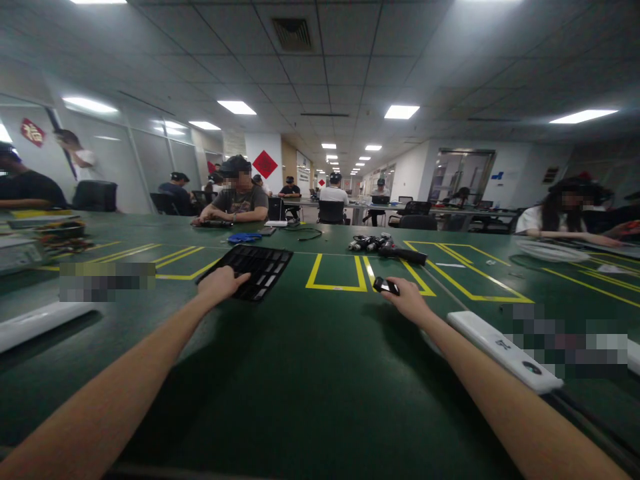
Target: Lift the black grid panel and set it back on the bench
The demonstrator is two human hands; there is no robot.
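My left hand [220, 287] is closed on the near left edge of a black slotted tray [257, 270], thumb lying over its top. The tray is tilted above the green table, with rows of compartments, some showing pale patches. Between the thumb and fingers of my right hand [413, 303] is a small black block with a pale shiny face [387, 287]; its exact kind is unclear. This block is over the yellow tape outlines [336, 289], to the right of the tray. My right fingertips are partly hidden behind it.
Dark and silvery parts [370, 243] lie in a pile beyond my right hand. A white power strip [505, 350] rests by my right forearm, and another white bar [45, 325] lies at left. Blue cloth [244, 237] sits near a person [243, 197] across the table.
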